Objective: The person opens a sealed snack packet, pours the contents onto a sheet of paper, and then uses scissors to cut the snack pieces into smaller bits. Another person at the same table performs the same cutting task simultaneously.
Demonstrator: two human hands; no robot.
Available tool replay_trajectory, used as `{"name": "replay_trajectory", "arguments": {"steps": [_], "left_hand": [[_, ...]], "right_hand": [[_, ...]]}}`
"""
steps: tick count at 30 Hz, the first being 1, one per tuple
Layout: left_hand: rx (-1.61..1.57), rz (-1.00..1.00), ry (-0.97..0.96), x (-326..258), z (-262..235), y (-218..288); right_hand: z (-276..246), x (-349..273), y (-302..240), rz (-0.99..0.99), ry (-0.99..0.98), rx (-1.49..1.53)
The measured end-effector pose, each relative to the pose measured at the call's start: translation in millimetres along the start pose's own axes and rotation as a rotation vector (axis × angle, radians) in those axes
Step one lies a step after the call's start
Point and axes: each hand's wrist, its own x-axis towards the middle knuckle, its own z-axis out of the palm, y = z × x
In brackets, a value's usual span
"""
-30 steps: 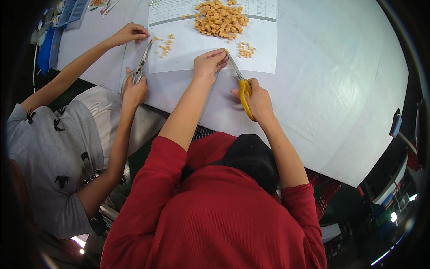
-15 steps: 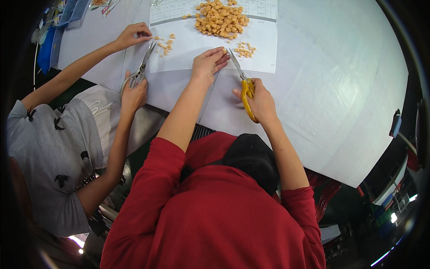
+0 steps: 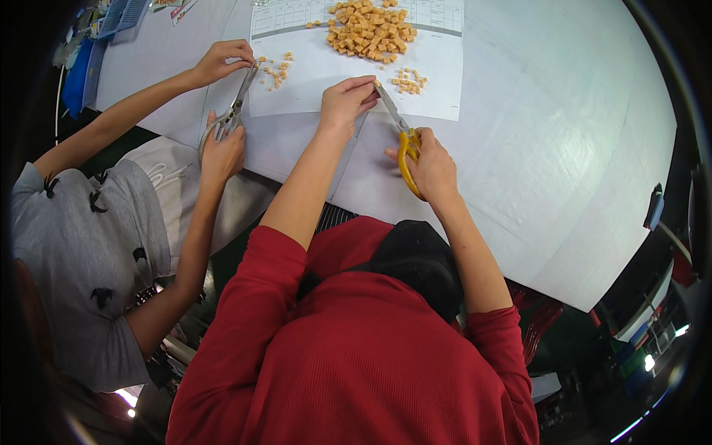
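My left hand point(image 3: 341, 105) is closed in a pinch, with a small orange foam-like cube point(image 3: 377, 83) at its fingertips. My right hand point(image 3: 436, 167) grips yellow-handled scissors point(image 3: 403, 132), whose blades come together at the cube beside my left fingertips. Just past the blade tips, a small cluster of tiny cut pieces point(image 3: 408, 81) lies on a printed white sheet point(image 3: 441, 63). Farther back on that sheet is a heap of larger orange cubes point(image 3: 371, 33).
On my left, a co-worker's hand point(image 3: 222, 61) pinches near silver scissors point(image 3: 236, 107) held in their other hand. More tiny pieces point(image 3: 279, 74) lie beside them. A blue basket point(image 3: 126, 16) stands at the far left of the white table point(image 3: 564, 133).
My scissors' blades, parted before, have closed at the cube in my left fingertips. The co-worker's scissors have closed too. Both my hands stay in nearly the same place.
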Motion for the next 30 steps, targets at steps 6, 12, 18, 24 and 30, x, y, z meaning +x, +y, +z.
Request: {"name": "replay_trajectory", "arguments": {"steps": [6, 12, 18, 24, 30], "left_hand": [[-0.012, -0.075, 0.059, 0.1, 10.0, -1.7], [-0.022, -0.102, 0.049, 2.0, 12.5, -3.1], [-0.075, -0.072, 0.020, 6.4, 5.2, -2.7], [-0.031, -0.058, -0.030, 6.4, 0.2, 1.8], [0.078, -0.018, -0.066, 5.3, 2.6, 7.1]], "right_hand": [[4.3, 3.6, 1.3, 0.048, -0.014, 0.036], [2.3, 5.0, 1.7, 0.099, -0.060, 0.042], [-0.9, 1.6, 5.6, 0.111, -0.037, 0.125], [-2.3, 0.6, 5.4, 0.070, -0.072, 0.122], [-3.1, 2.1, 4.6, 0.053, -0.029, 0.097]]}}
